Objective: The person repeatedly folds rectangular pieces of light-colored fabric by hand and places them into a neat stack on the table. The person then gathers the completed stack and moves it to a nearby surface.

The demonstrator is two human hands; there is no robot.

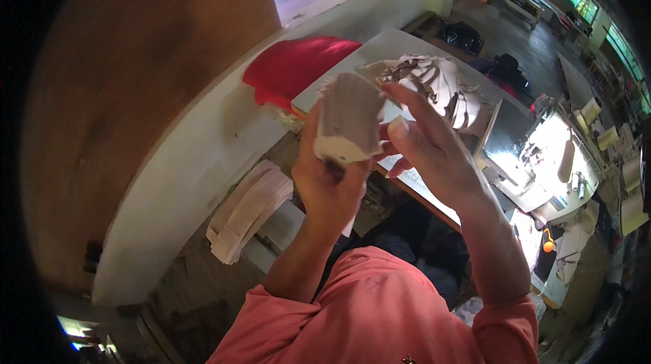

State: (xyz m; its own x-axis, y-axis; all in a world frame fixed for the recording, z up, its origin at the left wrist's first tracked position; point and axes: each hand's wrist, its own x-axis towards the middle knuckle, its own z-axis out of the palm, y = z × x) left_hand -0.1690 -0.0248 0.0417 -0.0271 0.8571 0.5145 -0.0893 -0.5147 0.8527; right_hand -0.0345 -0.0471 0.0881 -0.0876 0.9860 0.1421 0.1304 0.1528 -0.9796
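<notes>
My left hand [324,191] grips a thick bundle of pale fabric pieces [351,113] from below, its fingers wrapped round the near end. The bundle is held up in front of me, above the table's near edge. At its right side is my right hand [434,154], fingers apart and thumb stretched out; its fingertips are close to the bundle, but I cannot tell whether they touch. A loose heap of pale cloth pieces with dark edges [434,83] lies on the grey table [390,42] behind my hands.
To the right stands a brightly lit sewing machine [505,137]. A red cloth [295,69] lies by the low white wall [183,188]. Another folded pale fabric stack [251,208] rests at lower left. An orange round item [548,245] sits at the right.
</notes>
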